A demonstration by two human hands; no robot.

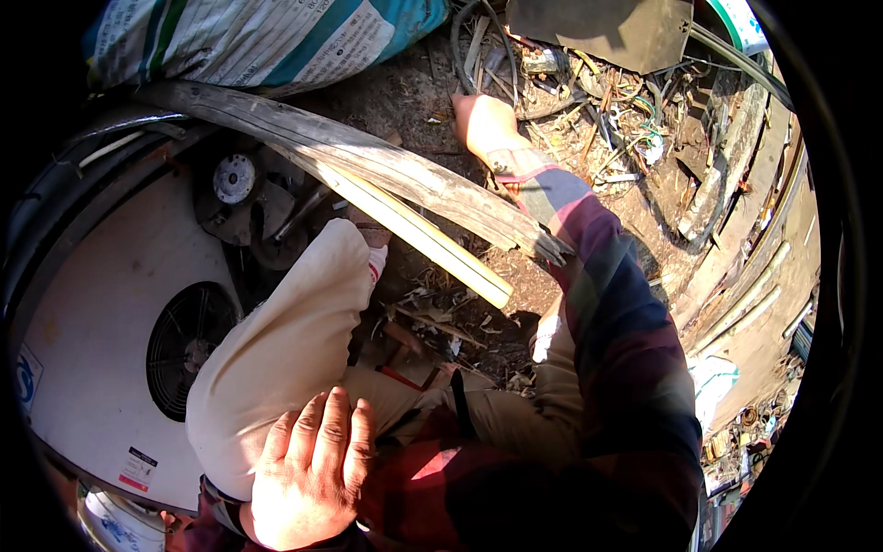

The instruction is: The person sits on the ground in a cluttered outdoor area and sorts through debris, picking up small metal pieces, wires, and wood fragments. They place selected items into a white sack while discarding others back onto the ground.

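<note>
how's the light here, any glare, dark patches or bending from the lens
Head view: hard sunlight, with the right grip looking pale and overexposed; head view: the plaid sleeve sinks to near black toward the lower edge, its pattern lost there; head view: fisheye bending, with the white panel showing bowed edges near the black rim.

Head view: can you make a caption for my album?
Left hand on a thigh, right hand by a curved cable.
</note>
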